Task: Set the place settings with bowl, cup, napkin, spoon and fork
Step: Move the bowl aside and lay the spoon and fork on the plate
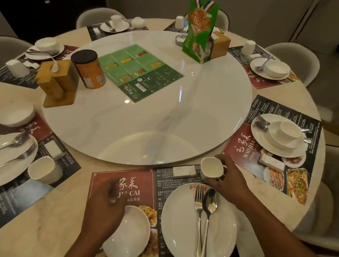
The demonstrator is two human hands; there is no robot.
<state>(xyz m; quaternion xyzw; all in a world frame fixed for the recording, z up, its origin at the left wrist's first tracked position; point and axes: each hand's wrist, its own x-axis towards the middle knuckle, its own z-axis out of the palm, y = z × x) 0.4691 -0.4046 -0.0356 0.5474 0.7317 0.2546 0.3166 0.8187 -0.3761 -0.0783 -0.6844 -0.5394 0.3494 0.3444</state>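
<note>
Two hands over nearest placemat: left hand and right hand. Placemat: glossy printed rectangle, dark red and black panels, food photographs, flat on bench of pale stone-pattern surface.

Left hand: fingers curled over far rim of bowl, gripping it; outline motion-blurred. Bowl: round, shallow, smooth white ceramic, over left half of placemat; cannot tell whether resting or lifted.

Right hand: fingers and thumb wrapped round wall of cup, clamped on it. Cup: small, white, cylindrical, glazed, mouth tipped toward camera, at far right part of placemat, just beside napkin. Napkin: small white rectangular packet, flat on far edge of placemat.

Right half of placemat: plate, wide, round, white, glazed, just nearer than cup. On plate: fork and spoon, polished metal, side by side, fork left, spoon right, heads toward bench centre, handles converging at near rim.

Occupies bench centre: large round turntable, glossy white marble pattern. Carries green laminated menu card, orange cylindrical canister with dark lid, wooden block holder, upright green foil pouch.

Right-hand neighbouring setting: second white bowl nested on its plate, second cup standing inside that bowl, metal cutlery at far rim, white packet beside near rim.
</note>
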